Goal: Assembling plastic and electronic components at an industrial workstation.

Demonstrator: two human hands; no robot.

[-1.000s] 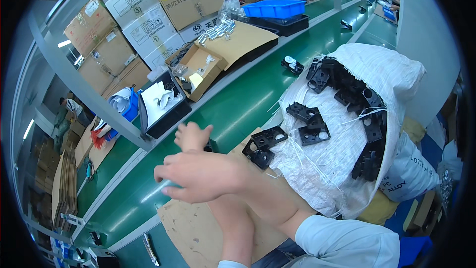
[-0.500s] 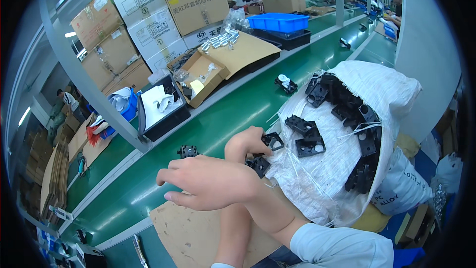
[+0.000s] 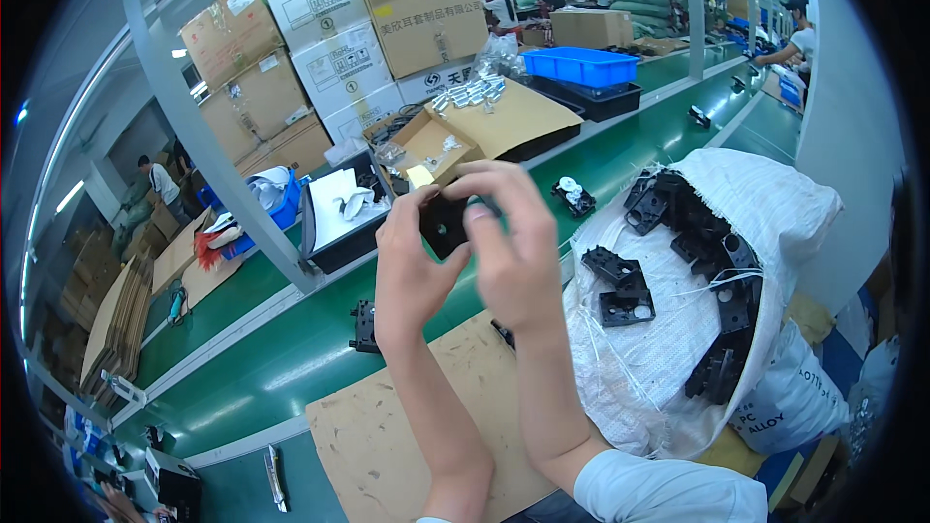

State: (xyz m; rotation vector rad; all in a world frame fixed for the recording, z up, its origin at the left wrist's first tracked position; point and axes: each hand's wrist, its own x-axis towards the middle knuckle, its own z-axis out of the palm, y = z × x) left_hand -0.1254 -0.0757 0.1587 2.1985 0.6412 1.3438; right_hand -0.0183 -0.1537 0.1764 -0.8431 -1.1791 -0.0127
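Both hands are raised over the green bench, pinching one small black plastic part (image 3: pixel 444 223) between them: the left hand (image 3: pixel 412 266) grips its lower left side with thumb and fingers, the right hand (image 3: pixel 518 252) closes narrowly on its top and right edge, so the part sits between the two palms, its flat face toward the camera. Just right, at the bench's near edge, a white woven sack (image 3: pixel 668 329) holds more black parts (image 3: pixel 620 291)
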